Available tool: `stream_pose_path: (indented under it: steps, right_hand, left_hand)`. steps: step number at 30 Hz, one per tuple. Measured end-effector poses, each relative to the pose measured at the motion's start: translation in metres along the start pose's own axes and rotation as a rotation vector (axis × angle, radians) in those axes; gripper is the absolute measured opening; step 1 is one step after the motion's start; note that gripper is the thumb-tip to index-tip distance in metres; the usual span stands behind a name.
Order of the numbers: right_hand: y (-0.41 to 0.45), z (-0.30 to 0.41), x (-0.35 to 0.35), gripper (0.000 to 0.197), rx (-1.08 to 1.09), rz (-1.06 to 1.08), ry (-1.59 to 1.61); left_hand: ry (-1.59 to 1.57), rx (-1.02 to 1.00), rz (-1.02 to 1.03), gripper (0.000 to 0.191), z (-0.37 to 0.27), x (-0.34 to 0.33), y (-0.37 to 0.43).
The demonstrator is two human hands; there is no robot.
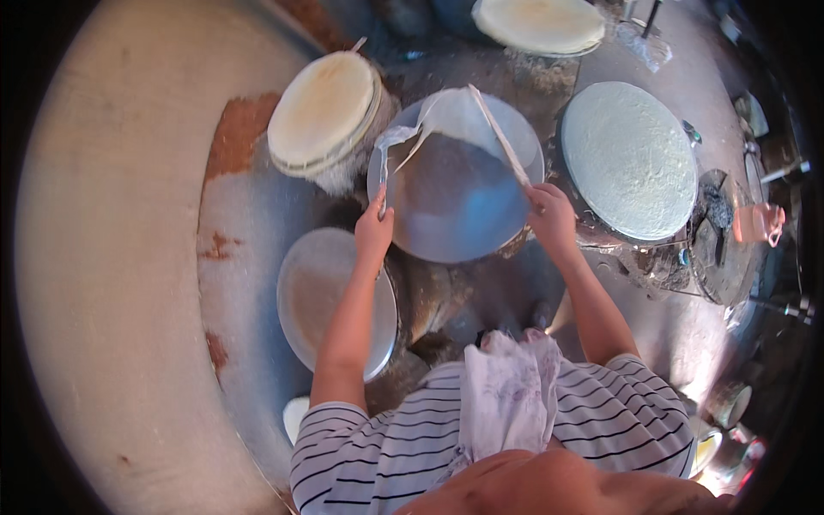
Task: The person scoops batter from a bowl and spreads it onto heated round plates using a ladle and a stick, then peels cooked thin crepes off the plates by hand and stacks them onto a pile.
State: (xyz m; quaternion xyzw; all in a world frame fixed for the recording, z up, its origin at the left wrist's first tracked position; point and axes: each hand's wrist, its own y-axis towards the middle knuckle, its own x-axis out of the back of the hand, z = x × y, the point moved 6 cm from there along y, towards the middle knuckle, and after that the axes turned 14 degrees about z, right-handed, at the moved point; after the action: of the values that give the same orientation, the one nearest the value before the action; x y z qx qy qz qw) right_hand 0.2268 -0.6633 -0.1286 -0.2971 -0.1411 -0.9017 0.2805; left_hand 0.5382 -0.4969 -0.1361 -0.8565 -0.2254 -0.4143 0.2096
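A round griddle [450,212] with a smooth, shiny top lies before me. Over its far part is a thin, pale sheet of batter flatbread [457,116], partly lifted and thinning into strips toward both hands. My left hand [374,225], at the griddle's left rim, pinches the narrow, whitish end of the left strip. At the right rim, my right hand [552,215] is closed on the near end of a straight tan strip, which seems to be the sheet's folded edge. The dark griddle surface shows between the two strips.
Stacked round flatbreads [322,116] stand beyond my left hand, and another stack [541,26] is at the back. To the right, pale batter covers a second griddle [631,161]. A bare round plate [315,302] sits below my left forearm. A pink plastic jug [756,223] is far right.
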Motion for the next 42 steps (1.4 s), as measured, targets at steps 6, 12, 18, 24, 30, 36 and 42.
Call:
stream_pose_path:
  steps: [6, 12, 18, 24, 30, 36, 42]
  right_hand:
    - [0.036, 0.03, -0.005, 0.035, 0.182, 0.149, 0.002]
    - [0.071, -0.021, 0.017, 0.036, 0.296, 0.118, -0.199]
    - [0.127, 0.01, -0.034, 0.032, 0.439, 0.526, -0.026]
    - [0.137, 0.019, 0.019, 0.032, 0.794, 0.674, 0.07]
    - [0.195, 0.006, -0.029, 0.031, 0.837, 0.582, -0.139]
    - [0.169, 0.036, -0.03, 0.028, 0.924, 1.007, -0.032]
    - [0.259, -0.004, -0.022, 0.028, 0.602, 0.917, 0.11]
  left_hand:
    - [-0.385, 0.115, 0.022, 0.052, -0.001, -0.014, -0.037]
    - [-0.623, 0.216, -0.036, 0.052, -0.029, -0.018, -0.074]
    - [-0.608, 0.286, -0.25, 0.052, -0.075, -0.033, -0.094]
    - [-0.741, 0.507, -0.406, 0.051, -0.121, -0.051, -0.151]
    - [-0.624, 0.384, -0.497, 0.053, -0.122, -0.062, -0.134]
    - [-0.561, 0.538, -0.485, 0.054, -0.142, -0.083, -0.182]
    - [-0.72, 0.826, -0.202, 0.055, -0.18, -0.12, -0.204]
